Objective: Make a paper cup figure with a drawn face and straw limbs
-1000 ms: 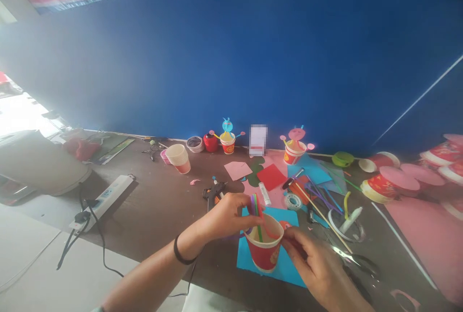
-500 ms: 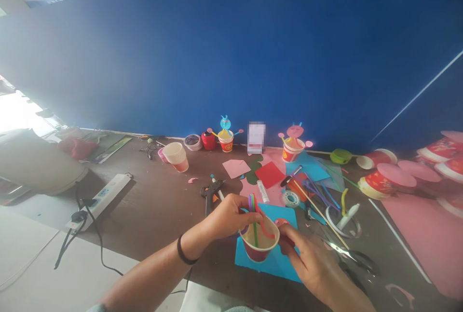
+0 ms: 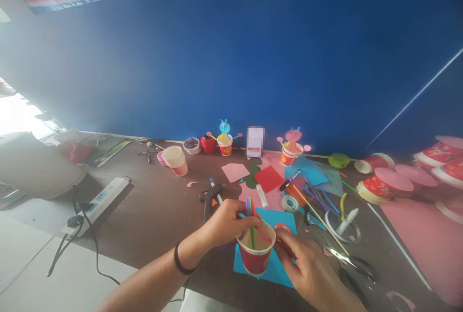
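Observation:
A red paper cup [image 3: 255, 260] with a pale inside stands upright over a blue sheet [image 3: 278, 276]. My left hand [image 3: 229, 223] is closed at the cup's far left rim, pinching a bundle of purple, green and red pipe cleaners [image 3: 250, 215]. The green one reaches down into the cup, and the red one bends toward its right side. My right hand [image 3: 300, 259] is closed at the cup's right rim, thumb and fingers against it; its fingertips are partly hidden. A pinkish-red round piece [image 3: 282, 227] shows just above those fingers.
Scissors [image 3: 347, 256] lie to the right, near a tape roll [image 3: 290, 203] and loose pipe cleaners [image 3: 320, 191]. A glue gun [image 3: 210, 200], stacked cups [image 3: 175, 160] and a power strip [image 3: 99, 203] are leftward. Two cup figures [image 3: 226, 144] stand by the blue wall.
The view has shifted slightly. The cup is tilted less toward me and shows more of its red side. Both hands keep their grips, with the pipe cleaners more upright.

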`<state>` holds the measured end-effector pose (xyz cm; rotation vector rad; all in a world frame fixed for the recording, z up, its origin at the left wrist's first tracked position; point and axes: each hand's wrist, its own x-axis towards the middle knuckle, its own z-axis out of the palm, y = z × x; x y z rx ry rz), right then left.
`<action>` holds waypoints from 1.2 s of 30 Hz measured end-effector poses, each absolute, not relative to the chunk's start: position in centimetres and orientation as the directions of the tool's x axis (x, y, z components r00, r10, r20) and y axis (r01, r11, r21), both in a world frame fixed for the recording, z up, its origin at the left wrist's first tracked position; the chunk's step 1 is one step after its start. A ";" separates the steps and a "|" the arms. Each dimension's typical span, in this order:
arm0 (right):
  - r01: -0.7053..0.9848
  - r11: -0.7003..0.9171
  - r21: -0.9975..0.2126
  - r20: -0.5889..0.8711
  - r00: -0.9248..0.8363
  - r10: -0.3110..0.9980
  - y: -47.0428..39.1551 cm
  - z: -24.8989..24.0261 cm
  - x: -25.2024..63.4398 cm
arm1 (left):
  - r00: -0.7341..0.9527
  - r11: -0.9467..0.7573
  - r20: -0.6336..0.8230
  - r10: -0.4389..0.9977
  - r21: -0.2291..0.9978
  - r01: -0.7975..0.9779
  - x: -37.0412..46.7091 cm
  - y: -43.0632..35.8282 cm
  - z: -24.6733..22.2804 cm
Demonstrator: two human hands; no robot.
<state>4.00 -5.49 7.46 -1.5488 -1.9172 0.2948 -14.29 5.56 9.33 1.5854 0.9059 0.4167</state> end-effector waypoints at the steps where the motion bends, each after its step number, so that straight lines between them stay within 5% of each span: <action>1: 0.770 0.288 -0.570 0.331 -0.107 0.938 -5.4 7.4 4.0 | 0.633 0.006 -0.216 0.743 0.949 0.316 -14.3 5.6 9.3; 13: 0.568 0.219 -0.793 0.187 -0.115 0.976 -4.5 7.1 4.6 | 0.738 0.112 -0.135 0.661 0.990 0.080 -14.1 6.8 8.7; 21: 0.410 0.038 -0.912 0.002 -0.087 0.996 -4.1 6.4 5.2 | 0.709 0.059 -0.194 0.678 0.976 0.211 -13.9 7.0 8.6; 26: 0.500 0.079 -0.863 0.108 0.029 0.994 -4.1 6.1 6.2 | 0.674 -0.044 -0.185 0.715 0.951 0.307 -13.3 6.7 9.0; 32: 0.820 0.230 -0.525 0.252 -0.108 0.962 -3.8 6.4 5.5 | 0.628 -0.062 -0.171 0.760 0.941 0.331 -12.9 6.2 8.6; 36: 0.815 0.213 -0.539 0.219 -0.108 0.970 -4.0 6.0 4.3 | 0.636 -0.036 -0.175 0.752 0.952 0.304 -12.9 6.0 8.7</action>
